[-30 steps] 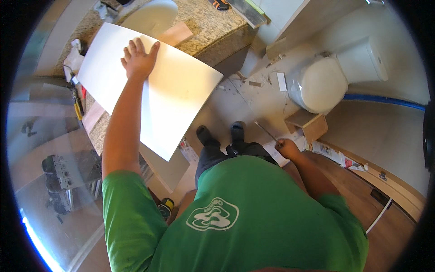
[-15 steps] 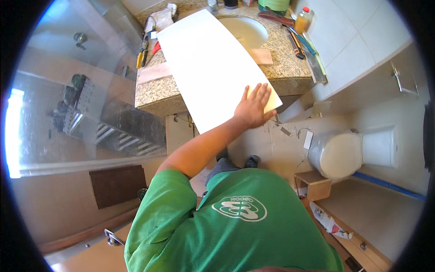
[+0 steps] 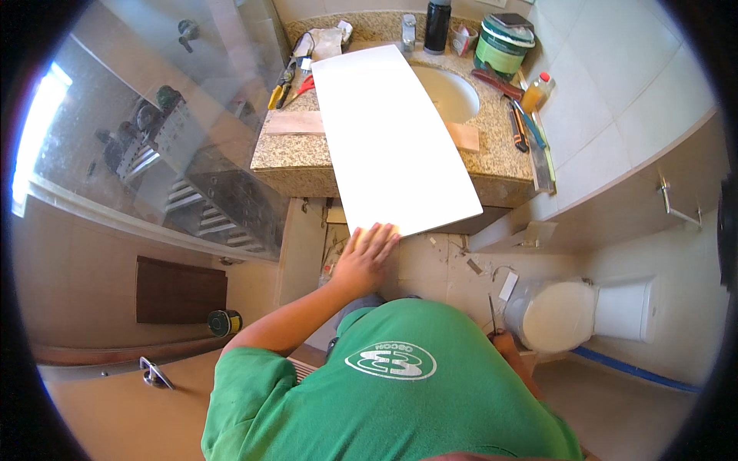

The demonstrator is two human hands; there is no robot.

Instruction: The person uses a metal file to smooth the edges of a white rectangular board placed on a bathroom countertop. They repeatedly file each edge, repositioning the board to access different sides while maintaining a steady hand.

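Observation:
A large white board (image 3: 392,146) lies across the granite counter and part of the sink, its near end jutting past the counter's front. My left hand (image 3: 365,257) rests on the board's near left corner with fingers stretched over the edge. A faint yellowish patch shows by those fingertips; I cannot tell what it is. Low on the right, my right hand (image 3: 503,343) is partly hidden by my shirt. It is closed around a thin dark rod-like tool (image 3: 492,310) that points up. Two wood strips, a left one (image 3: 296,123) and a right one (image 3: 465,137), show beside the board.
Pliers (image 3: 283,88) and red-handled scissors (image 3: 306,84) lie left on the counter (image 3: 292,157). At right are a utility knife (image 3: 517,131), an orange bottle (image 3: 536,92) and a green bucket (image 3: 501,50). A toilet (image 3: 557,315) stands right; debris litters the floor.
My left hand has moved from the board's near right corner to its near left corner. My right hand has come into view with the thin tool. The view has shifted.

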